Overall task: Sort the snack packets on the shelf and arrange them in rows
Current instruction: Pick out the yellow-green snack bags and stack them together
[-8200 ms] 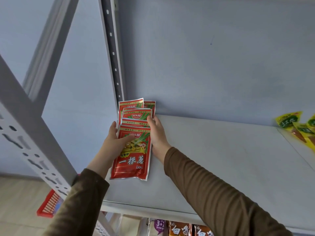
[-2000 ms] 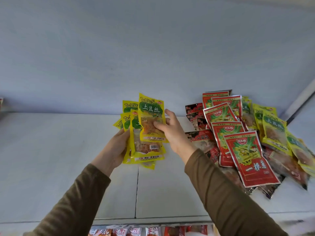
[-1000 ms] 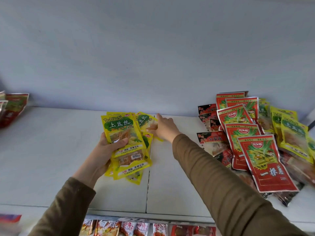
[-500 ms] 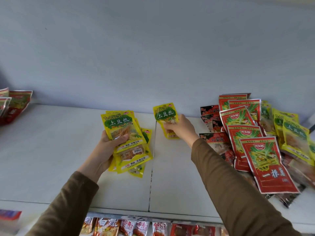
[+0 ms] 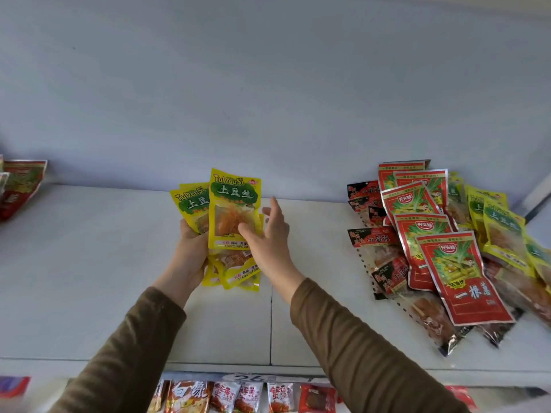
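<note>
My left hand (image 5: 190,248) grips a fanned stack of yellow snack packets (image 5: 190,204) over the middle of the white shelf (image 5: 89,278). My right hand (image 5: 268,234) presses one more yellow packet (image 5: 234,210) onto the front of that stack, thumb on its face, fingers spread behind. A mixed heap lies at the right: red packets (image 5: 459,269), black packets (image 5: 372,238) and more yellow packets (image 5: 504,234). A sorted row of red packets (image 5: 21,186) lies at the far left.
A grey wall backs the shelf. A seam (image 5: 271,323) splits the shelf boards below my hands. A lower shelf with several small snack packets (image 5: 238,396) shows along the bottom edge.
My right hand picked a yellow packet off the shelf and carried it left onto the stack in my left hand. The stack rose slightly.
</note>
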### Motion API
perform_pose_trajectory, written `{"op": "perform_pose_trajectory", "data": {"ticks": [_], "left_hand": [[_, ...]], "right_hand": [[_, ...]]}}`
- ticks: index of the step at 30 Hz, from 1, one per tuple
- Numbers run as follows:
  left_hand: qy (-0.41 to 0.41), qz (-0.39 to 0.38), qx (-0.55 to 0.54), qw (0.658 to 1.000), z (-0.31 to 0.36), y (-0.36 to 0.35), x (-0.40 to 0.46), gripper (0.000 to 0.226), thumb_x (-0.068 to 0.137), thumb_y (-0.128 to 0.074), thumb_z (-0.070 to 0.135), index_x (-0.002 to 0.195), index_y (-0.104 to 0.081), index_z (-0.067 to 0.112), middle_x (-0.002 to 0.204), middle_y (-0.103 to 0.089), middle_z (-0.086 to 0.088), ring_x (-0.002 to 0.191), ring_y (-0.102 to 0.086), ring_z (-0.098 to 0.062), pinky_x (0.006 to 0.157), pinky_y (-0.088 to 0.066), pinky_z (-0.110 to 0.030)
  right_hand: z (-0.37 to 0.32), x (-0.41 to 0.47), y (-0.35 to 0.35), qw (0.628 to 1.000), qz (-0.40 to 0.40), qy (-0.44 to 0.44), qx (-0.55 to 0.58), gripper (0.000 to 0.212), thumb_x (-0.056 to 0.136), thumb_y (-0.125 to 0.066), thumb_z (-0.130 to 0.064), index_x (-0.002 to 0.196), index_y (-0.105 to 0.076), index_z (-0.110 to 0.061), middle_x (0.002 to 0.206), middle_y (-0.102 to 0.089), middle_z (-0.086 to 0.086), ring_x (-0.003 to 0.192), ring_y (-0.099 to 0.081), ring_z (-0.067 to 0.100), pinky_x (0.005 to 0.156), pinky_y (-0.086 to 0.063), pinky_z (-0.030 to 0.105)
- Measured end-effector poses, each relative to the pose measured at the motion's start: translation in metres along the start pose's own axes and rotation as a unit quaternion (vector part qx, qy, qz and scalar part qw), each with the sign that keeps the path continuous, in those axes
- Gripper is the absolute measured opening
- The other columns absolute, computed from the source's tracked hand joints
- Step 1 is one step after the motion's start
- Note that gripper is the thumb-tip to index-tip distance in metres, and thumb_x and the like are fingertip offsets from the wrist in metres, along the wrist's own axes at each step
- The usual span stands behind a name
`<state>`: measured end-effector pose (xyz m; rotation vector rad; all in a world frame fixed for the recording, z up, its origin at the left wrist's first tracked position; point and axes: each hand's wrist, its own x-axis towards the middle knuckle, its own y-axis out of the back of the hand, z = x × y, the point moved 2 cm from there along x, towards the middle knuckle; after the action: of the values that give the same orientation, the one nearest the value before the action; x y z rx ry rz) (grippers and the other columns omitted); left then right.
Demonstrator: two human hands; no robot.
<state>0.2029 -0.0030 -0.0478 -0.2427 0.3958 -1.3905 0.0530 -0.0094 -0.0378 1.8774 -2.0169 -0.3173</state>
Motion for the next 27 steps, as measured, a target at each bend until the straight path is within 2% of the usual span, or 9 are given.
{"op": "perform_pose_trajectory", "data": {"ticks": [2,4,6,9,11,16,19,23,27], "left_hand": [[-0.006,-0.019,-0.016,1.0,0.004,0.003,-0.001,0.039,0.095,-0.062,-0.001,0.132,-0.061,0.008,0.122,-0.07,-0.026,0.099,-0.073,-0.039,0.078,-0.062,-0.054],[0.026,-0.034,-0.062,0.997,0.008,0.006,-0.003,0.028,0.102,-0.054,0.016,0.123,-0.07,0.012,0.116,-0.074,-0.021,0.094,-0.076,-0.034,0.069,-0.063,-0.045],[0.064,-0.068,-0.102,0.99,0.011,0.012,-0.004,0.049,0.104,-0.04,0.042,0.121,-0.076,0.013,0.122,-0.073,-0.02,0.104,-0.075,-0.034,0.075,-0.063,-0.043],[0.034,-0.153,-0.073,0.985,0.016,0.016,-0.003,0.066,0.103,-0.04,0.06,0.145,-0.056,0.01,0.14,-0.061,-0.026,0.125,-0.062,-0.044,0.1,-0.053,-0.058],[-0.009,-0.158,-0.014,0.987,0.016,0.019,-0.002,0.056,0.101,-0.062,0.036,0.147,-0.049,0.007,0.138,-0.06,-0.03,0.122,-0.063,-0.047,0.102,-0.05,-0.063],[-0.007,-0.128,0.067,0.989,0.016,0.032,0.0,0.043,0.09,-0.075,0.017,0.131,-0.065,0.012,0.123,-0.073,-0.017,0.106,-0.074,-0.029,0.079,-0.062,-0.038],[0.012,-0.133,0.082,0.988,0.019,0.041,0.002,0.039,0.087,-0.078,0.022,0.126,-0.07,0.018,0.12,-0.075,-0.013,0.101,-0.076,-0.024,0.074,-0.061,-0.032],[0.016,-0.106,0.041,0.993,0.025,0.058,0.003,0.044,0.083,-0.076,0.011,0.126,-0.067,0.005,0.11,-0.076,-0.015,0.092,-0.076,-0.03,0.072,-0.062,-0.037],[0.021,-0.086,0.047,0.995,0.036,0.076,0.001,0.049,0.08,-0.077,0.008,0.128,-0.065,0.006,0.11,-0.076,-0.016,0.09,-0.076,-0.029,0.074,-0.062,-0.039]], "right_hand": [[0.003,-0.002,-0.001,0.998,-0.046,-0.028,0.03,0.105,0.087,-0.072,-0.049,0.161,-0.001,-0.027,0.163,-0.024,0.001,0.14,-0.041,0.01,0.114,-0.038,0.034],[0.005,-0.002,-0.003,0.99,-0.094,-0.067,0.082,0.114,0.081,-0.075,-0.058,0.16,0.005,-0.034,0.167,-0.016,-0.003,0.098,-0.061,-0.02,0.082,-0.049,0.007],[0.007,-0.002,-0.006,0.988,-0.102,-0.088,0.077,0.12,0.073,-0.076,-0.069,0.158,0.006,-0.042,0.167,-0.018,-0.005,0.068,-0.054,-0.029,0.072,-0.041,0.004],[0.007,-0.004,-0.014,0.99,-0.092,-0.078,0.079,0.129,0.061,-0.077,-0.077,0.156,0.006,-0.046,0.166,-0.025,-0.004,0.119,-0.06,-0.004,0.103,-0.043,0.026],[0.007,-0.007,-0.022,0.991,-0.076,-0.064,0.086,0.13,0.06,-0.079,-0.075,0.156,0.005,-0.046,0.163,-0.032,-0.003,0.141,-0.045,0.014,0.115,-0.04,0.041],[0.005,-0.011,-0.033,0.991,-0.013,0.031,0.127,0.113,0.074,-0.084,-0.05,0.157,-0.008,-0.042,0.149,-0.035,-0.011,0.117,-0.043,-0.026,0.08,-0.046,0.002],[0.007,-0.009,-0.04,0.984,-0.036,0.045,0.167,0.109,0.076,-0.085,-0.038,0.155,-0.01,-0.048,0.139,-0.042,-0.017,0.116,-0.052,-0.017,0.085,-0.052,0.01],[0.005,0.003,-0.043,0.95,-0.07,-0.083,0.293,0.083,0.079,-0.075,-0.034,0.148,-0.03,-0.036,0.127,-0.06,-0.003,0.107,-0.068,0.017,0.093,-0.056,0.038],[-0.004,0.011,-0.056,0.898,-0.131,-0.214,0.362,0.013,0.095,-0.066,-0.023,0.102,-0.068,-0.012,0.095,-0.073,0.014,0.077,-0.071,0.025,0.067,-0.059,0.034]]}}
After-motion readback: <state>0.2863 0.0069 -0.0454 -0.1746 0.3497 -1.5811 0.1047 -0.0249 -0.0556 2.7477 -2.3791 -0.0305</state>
